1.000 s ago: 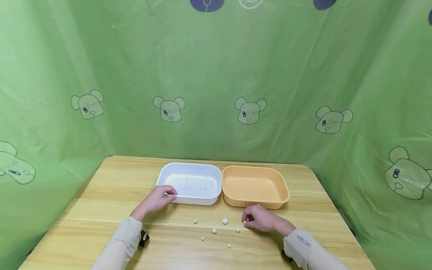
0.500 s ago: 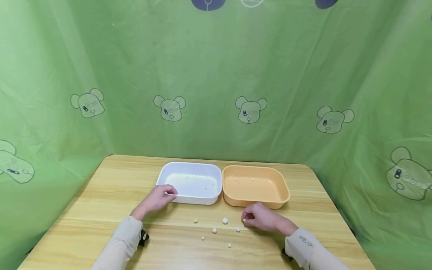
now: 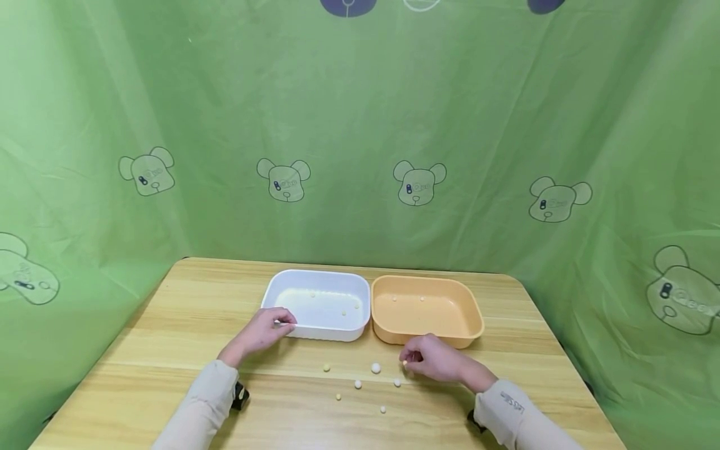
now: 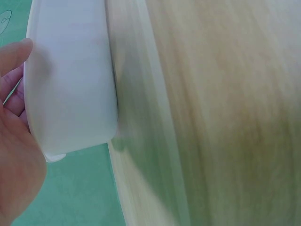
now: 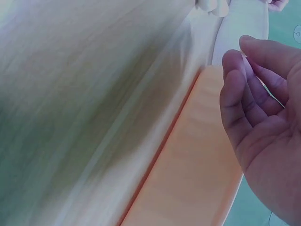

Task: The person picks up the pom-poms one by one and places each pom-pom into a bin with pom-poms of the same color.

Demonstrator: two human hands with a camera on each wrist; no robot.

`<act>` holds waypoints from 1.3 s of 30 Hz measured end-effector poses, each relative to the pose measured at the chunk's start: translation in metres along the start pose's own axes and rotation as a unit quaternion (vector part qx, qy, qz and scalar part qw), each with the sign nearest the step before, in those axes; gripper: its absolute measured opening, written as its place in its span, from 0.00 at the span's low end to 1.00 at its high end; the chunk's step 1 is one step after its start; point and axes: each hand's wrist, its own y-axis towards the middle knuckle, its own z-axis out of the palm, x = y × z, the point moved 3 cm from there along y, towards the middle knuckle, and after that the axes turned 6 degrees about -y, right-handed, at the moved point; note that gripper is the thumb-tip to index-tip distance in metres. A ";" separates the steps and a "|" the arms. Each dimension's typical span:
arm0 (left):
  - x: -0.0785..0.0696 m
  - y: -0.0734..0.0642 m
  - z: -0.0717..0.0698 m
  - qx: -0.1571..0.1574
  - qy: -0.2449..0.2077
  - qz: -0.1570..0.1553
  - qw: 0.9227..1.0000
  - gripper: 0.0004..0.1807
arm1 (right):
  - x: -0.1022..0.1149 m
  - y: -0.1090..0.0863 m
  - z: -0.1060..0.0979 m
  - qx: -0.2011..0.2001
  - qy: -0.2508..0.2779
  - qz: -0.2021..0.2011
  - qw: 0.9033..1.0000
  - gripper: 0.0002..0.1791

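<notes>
My left hand (image 3: 261,330) grips the near left corner of a white plastic basin (image 3: 329,333), thumb on the outer wall and fingers over the rim. The left wrist view shows that thumb against the basin's side (image 4: 70,80). In front of an orange basin (image 3: 388,334), my right hand (image 3: 437,360) pinches a tiny yellowish ball (image 3: 405,363) between thumb and fingertips. Its other fingers curl in. In the right wrist view the ball is mostly hidden by the fingertips (image 5: 233,61). A larger white ball (image 3: 375,368) and a smaller one (image 3: 397,382) lie just left of the right hand.
Yellow balls (image 3: 327,367) and white balls (image 3: 357,384) lie scattered on the wooden table (image 3: 292,419). A few small balls (image 3: 344,313) sit inside the white basin, two (image 3: 422,299) in the orange one. Both basins stand side by side before a green curtain (image 3: 349,231).
My right hand has risen slightly and shifted a little left with the yellowish ball pinched. The left hand stays on the white basin's rim.
</notes>
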 end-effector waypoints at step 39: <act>-0.003 -0.001 0.000 0.000 0.003 0.002 1.000 0.05 | 0.030 0.022 -0.035 -0.062 0.028 0.013 0.998 0.05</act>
